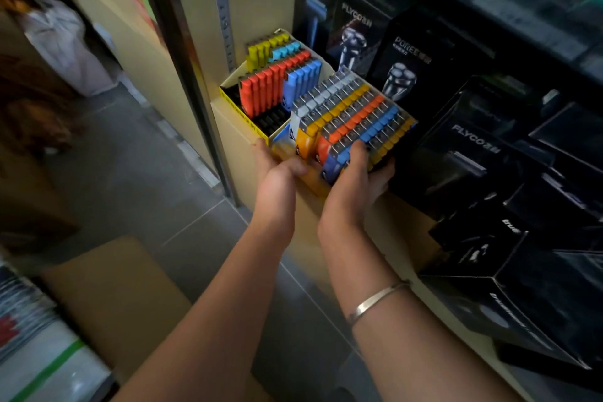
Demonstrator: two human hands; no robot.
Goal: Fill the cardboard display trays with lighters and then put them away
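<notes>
A cardboard display tray point(283, 147) packed with rows of grey, yellow, orange and blue lighters point(352, 111) is tilted at the front of a cream shelf. My left hand point(277, 170) grips its near left corner. My right hand point(359, 179) holds its near right side, thumb on the lighter tops and fingers under the tray. Behind it stands a second yellow-edged tray point(243, 108) holding orange, blue and yellow lighters point(277, 81), with empty black slots at its front.
Black shaver boxes point(404, 59) line the shelf to the right and crowd the tray's right side. A metal upright point(182, 52) borders the shelf on the left. A brown carton point(114, 297) sits on the grey tiled floor below.
</notes>
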